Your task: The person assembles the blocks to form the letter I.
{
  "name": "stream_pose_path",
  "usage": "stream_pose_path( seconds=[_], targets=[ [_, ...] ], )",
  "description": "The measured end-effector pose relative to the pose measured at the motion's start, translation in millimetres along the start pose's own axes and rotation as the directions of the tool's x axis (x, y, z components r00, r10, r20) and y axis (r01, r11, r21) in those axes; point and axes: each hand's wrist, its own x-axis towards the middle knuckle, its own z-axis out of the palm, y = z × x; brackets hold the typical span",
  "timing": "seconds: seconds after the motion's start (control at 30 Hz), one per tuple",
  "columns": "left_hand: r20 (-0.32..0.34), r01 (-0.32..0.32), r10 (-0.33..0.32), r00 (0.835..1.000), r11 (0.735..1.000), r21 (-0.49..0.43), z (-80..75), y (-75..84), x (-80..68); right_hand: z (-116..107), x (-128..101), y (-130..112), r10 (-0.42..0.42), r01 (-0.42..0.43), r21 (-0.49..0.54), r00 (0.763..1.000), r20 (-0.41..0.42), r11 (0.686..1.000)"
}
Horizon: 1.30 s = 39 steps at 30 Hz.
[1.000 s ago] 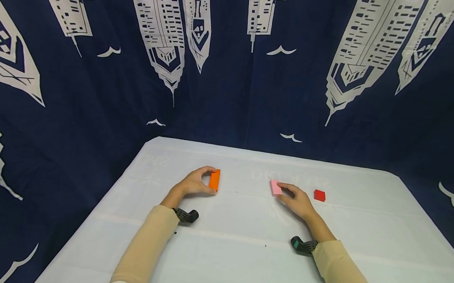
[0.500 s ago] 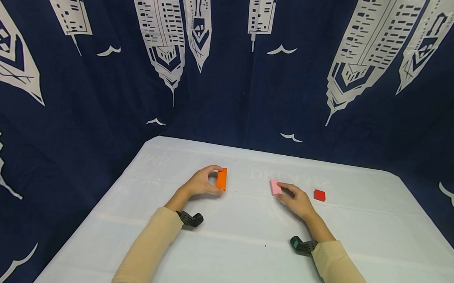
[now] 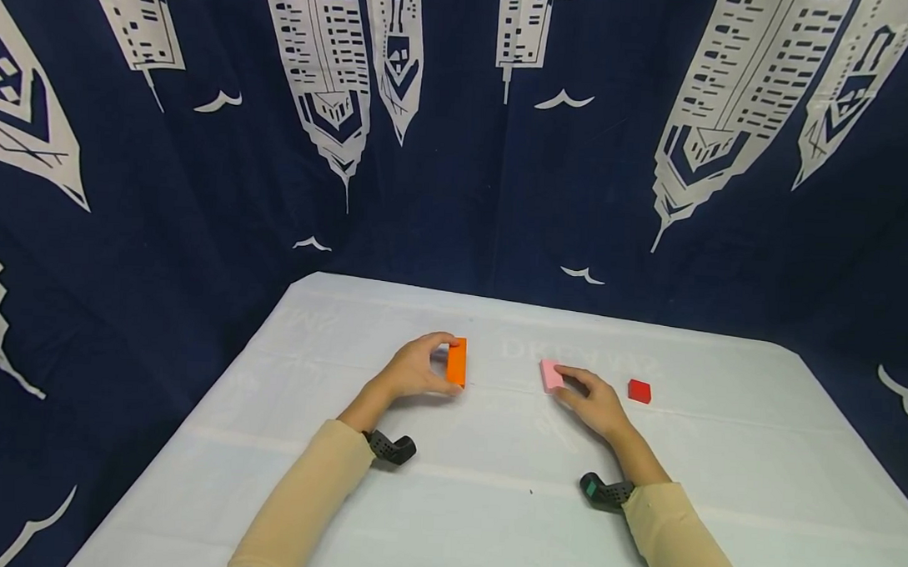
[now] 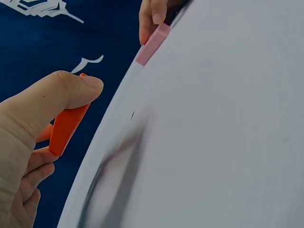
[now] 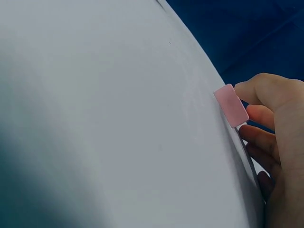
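Observation:
Between thumb and fingers, my left hand (image 3: 415,367) pinches an orange block (image 3: 457,363) by its two ends, near the middle of the table. In the left wrist view the thumb (image 4: 71,90) covers part of the orange block (image 4: 66,128). To the right, my right hand (image 3: 596,405) holds a small pink block (image 3: 550,376) at its right side. The right wrist view shows the pink block (image 5: 231,106) at the tips of thumb and fingers. A red block (image 3: 640,392) lies on the table just right of my right hand, touched by neither hand.
A white cloth covers the table (image 3: 461,517), whose far edge runs behind the blocks. Behind it hangs a dark blue curtain (image 3: 457,208) with white building and bird prints. Each wrist wears a black camera band (image 3: 391,448).
My left hand has moved to the right with the orange block, closer to the pink one. The right hand, pink block and red block have stayed in place.

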Motion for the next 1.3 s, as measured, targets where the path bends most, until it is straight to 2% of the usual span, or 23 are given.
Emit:
stream_pose_path(
  seconds=[0.37,0.57,0.77,1.0,1.3],
  targets=[
    [-0.002,-0.027,0.028,1.0,0.997,0.065,4.4,10.7,-3.6,1.2,0.2,-1.1,-0.008,0.008,0.01,1.0,-0.006,1.0],
    [0.029,-0.071,0.069,0.997,0.993,0.097,8.3,20.0,-7.5,2.2,1.1,-0.9,-0.014,0.014,0.007,1.0,-0.01,1.0],
    [0.062,-0.108,0.103,0.993,0.99,0.089,12.8,28.1,-11.3,2.5,1.0,-0.5,-0.014,0.014,0.0,1.0,-0.01,1.0],
    [0.06,-0.118,0.11,0.992,0.982,0.148,22.6,40.0,-11.4,1.3,1.0,1.1,-0.005,0.005,-0.011,1.0,-0.009,1.0],
    [0.091,-0.165,0.15,0.984,0.969,0.184,35.4,53.7,-13.1,2.4,0.9,0.7,0.017,-0.018,-0.013,1.0,-0.011,1.0]
  ],
)
